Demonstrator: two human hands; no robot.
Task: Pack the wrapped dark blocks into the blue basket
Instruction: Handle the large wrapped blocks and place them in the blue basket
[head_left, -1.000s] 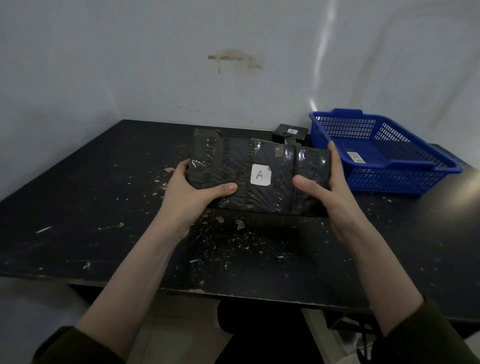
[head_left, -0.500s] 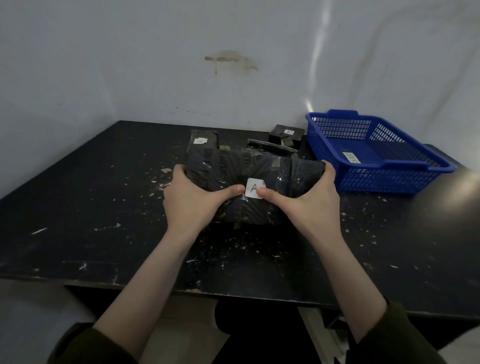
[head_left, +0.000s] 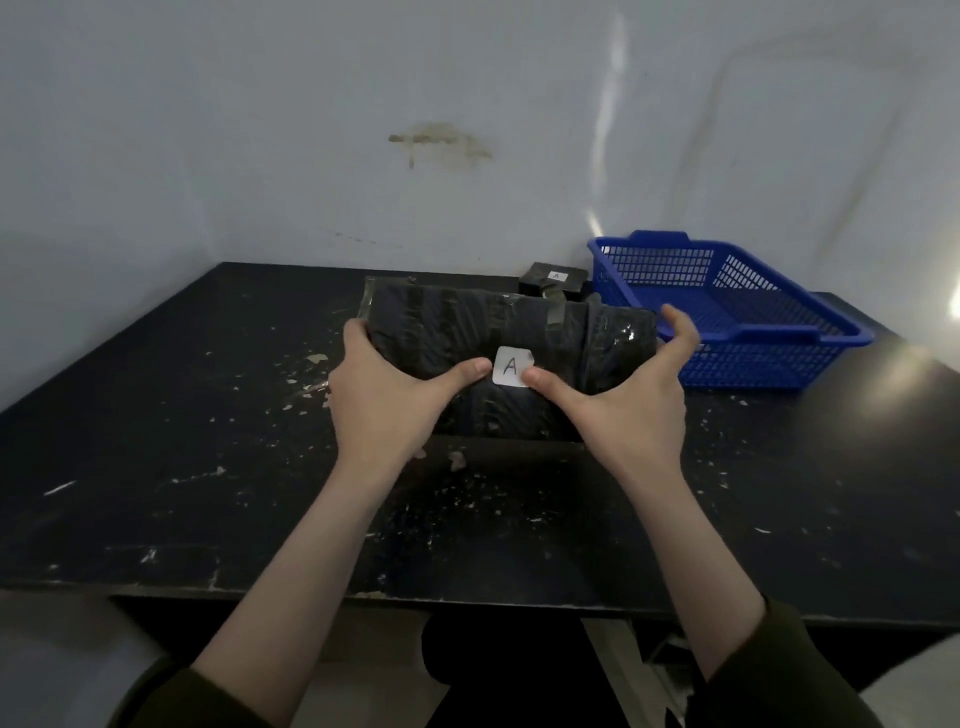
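A large dark block (head_left: 498, 332) wrapped in shiny film, with a white label marked "A", is at the middle of the black table. My left hand (head_left: 387, 387) grips its left end, thumb on the front face. My right hand (head_left: 631, 389) holds its right end, thumb beside the label and fingers curled over the far edge. A small dark block (head_left: 553, 280) with its own white label sits behind it, by the wall. The blue basket (head_left: 810, 332) stands at the right, just past my right hand; I see no block in it.
The black table (head_left: 156, 441) is scuffed with pale flecks. A white wall rises close behind the table and along its left side. The table's front edge runs below my forearms, with floor beneath.
The block has come down from a raised, tilted hold towards the table. Both thumbs have slid inward to the label. My right hand's fingers have spread over the block's right end.
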